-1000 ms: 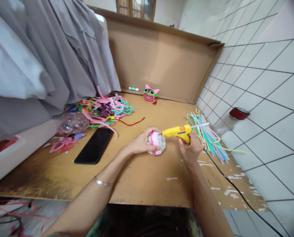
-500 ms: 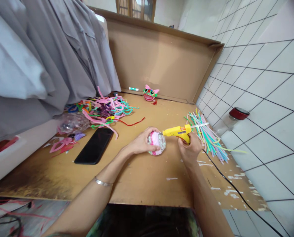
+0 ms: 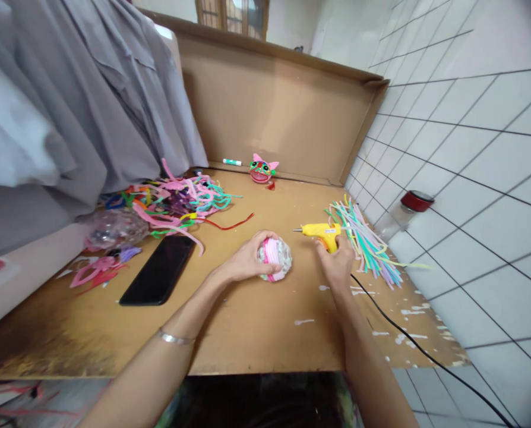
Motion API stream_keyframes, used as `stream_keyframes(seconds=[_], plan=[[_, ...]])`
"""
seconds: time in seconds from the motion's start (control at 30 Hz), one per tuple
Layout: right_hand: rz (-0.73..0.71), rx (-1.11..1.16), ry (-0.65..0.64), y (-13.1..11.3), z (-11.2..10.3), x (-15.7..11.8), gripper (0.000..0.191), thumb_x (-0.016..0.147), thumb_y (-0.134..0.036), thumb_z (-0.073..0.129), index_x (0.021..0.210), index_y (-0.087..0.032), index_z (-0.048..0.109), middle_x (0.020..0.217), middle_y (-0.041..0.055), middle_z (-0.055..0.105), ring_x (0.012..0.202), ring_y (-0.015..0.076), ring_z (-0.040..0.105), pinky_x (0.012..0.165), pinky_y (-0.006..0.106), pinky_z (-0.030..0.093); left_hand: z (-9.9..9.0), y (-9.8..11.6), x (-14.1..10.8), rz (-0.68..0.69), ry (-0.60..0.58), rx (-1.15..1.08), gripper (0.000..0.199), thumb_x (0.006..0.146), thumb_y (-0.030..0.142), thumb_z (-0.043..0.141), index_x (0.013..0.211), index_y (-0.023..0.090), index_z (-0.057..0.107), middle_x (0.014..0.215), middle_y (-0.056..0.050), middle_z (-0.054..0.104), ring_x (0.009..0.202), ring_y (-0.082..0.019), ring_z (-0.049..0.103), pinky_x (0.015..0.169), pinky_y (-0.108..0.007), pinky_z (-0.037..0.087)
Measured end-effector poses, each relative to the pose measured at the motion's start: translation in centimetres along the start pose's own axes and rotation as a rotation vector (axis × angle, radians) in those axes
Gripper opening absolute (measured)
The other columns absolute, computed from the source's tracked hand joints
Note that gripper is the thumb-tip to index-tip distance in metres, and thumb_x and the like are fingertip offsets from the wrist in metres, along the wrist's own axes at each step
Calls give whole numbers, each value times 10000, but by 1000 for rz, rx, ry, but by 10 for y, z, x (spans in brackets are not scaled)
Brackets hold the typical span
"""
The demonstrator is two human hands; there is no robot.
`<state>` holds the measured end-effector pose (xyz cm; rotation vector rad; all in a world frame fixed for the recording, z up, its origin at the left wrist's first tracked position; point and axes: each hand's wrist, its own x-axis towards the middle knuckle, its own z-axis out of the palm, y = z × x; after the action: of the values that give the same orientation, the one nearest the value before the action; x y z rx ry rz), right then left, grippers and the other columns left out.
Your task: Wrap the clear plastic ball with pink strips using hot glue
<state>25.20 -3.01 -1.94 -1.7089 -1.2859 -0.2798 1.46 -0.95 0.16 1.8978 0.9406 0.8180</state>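
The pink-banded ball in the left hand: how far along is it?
Done: a pink band crosses the ball. In hand: the left hand grips it; the right hand holds a yellow hot glue gun, nozzle clear of the ball. Left: hard to say, but the ball shows no ears or eyes like the finished-looking figure behind, and loose pipe cleaners lie at the right, so probably plenty.

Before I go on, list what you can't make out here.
All in the head view:
- Far left side of the ball: covered by the left hand.
- Grip of the glue gun: partly behind the right hand.
- Label on the glue gun: too small.
- Cord's end: cut off by the bottom edge.
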Motion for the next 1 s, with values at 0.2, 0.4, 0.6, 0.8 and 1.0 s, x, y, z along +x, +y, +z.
stream_keyframes(seconds=[0.2,0.4,0.6,0.8,1.0], plan=[[112,-291,-268,5,4,-5,356,800,-402,616,1022,-124,645,991,130,652,859,233,613,711,304,431,0,1,0,-26,6,81,657,606,388,751,1176,188,491,1140,-77,600,949,-233,595,881,-373,507],[94,-397,-330,6,6,-9,381,840,-408,602,1050,-92,640,1043,163,645,946,262,614,784,326,446,0,3,1,-22,-13,33,646,606,381,738,1167,185,483,1159,-90,607,960,-235,604,878,-371,513],[75,-449,-333,13,10,-11,386,849,-410,594,1059,-87,632,1050,159,639,973,267,599,806,328,440,1,2,0,-31,-10,64,657,603,401,728,1171,182,484,1159,-89,604,968,-246,607,884,-389,519],[60,-466,-326,15,14,-12,396,851,-418,589,1073,-94,635,1086,159,640,999,269,593,829,324,432,3,5,0,-5,3,117,648,614,417,720,1177,181,503,1127,-75,601,986,-257,602,918,-403,506],[21,-554,-307,15,13,-14,437,900,-461,523,1098,-93,649,1079,167,654,961,262,605,795,332,422,4,0,2,30,4,115,640,615,419,724,1169,180,510,1142,-78,579,1003,-261,585,947,-418,486]])
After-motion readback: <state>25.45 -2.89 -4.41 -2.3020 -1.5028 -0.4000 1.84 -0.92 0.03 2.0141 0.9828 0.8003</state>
